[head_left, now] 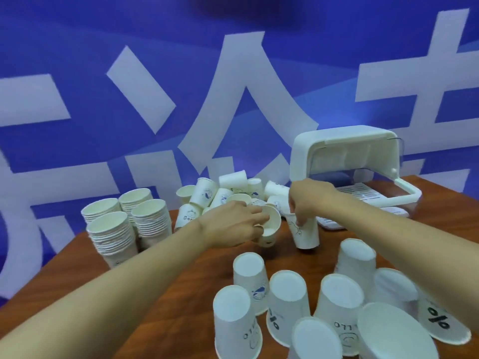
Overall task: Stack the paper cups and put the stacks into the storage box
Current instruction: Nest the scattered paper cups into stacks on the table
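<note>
Where the bench (280, 257) is lying nearest the viewer, a cluster of upturned paper cups (287, 299) is standing mouth-down at the right, several bearing dark print.

Beyond them, mid-bench, the left hand (233, 225) is curling its fingers round a tilted cup (272, 224), whose open mouth is facing the viewer. The right hand (308, 200) is pinching from above the rim of an upright cup (305, 234); whether its base is touching the bench cannot be told. Both hands are sitting near each other, each clamped on its own cup, with the cups just apart.

At far left, four stacks (121, 226) are standing upright, pressed together. Behind the hands, a loose heap of cups (223, 193) is lying jumbled. At far right, the white storage box (337, 151) is sitting with its lid raised. A blue backdrop (103, 47) with large white characters is standing behind.
</note>
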